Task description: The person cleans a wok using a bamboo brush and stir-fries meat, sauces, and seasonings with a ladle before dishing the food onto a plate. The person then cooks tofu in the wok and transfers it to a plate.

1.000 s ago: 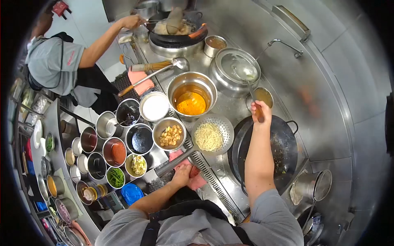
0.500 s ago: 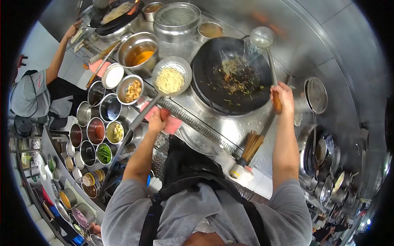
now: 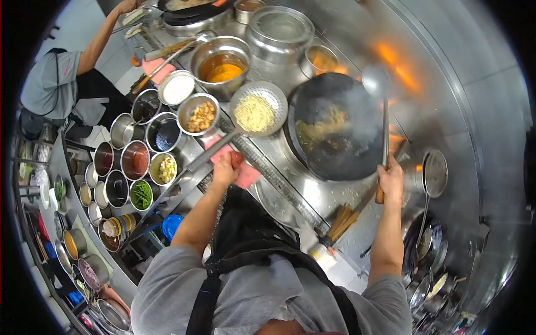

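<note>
My right hand (image 3: 391, 180) is closed around the wooden end of a long ladle (image 3: 385, 123). The ladle's bowl is raised past the right rim of a black wok (image 3: 312, 153), in which brownish food (image 3: 321, 128) lies partly hidden by smoke. At the stove's front edge, my left hand (image 3: 225, 171) is closed on a reddish rounded thing (image 3: 238, 159). A pink cloth (image 3: 247, 177) lies beside and under that hand. Close by, a perforated strainer (image 3: 279, 100) holds pale noodle-like strands (image 3: 254, 113), its handle slanting down past my left hand.
Orange flames (image 3: 393, 61) glow behind the wok. Left of the strainer stand a pot of orange liquid (image 3: 245, 47), a bowl of brown chunks (image 3: 190, 120) and several ingredient pots. A bamboo brush (image 3: 341, 223) lies at the right front. Another person's arm (image 3: 103, 39) reaches to a far wok.
Liquid was running from the ladle into the wok; that pouring has stopped. Smoke now rises, flames show behind, and the wok's contents have shifted left. The view has swung slightly.
</note>
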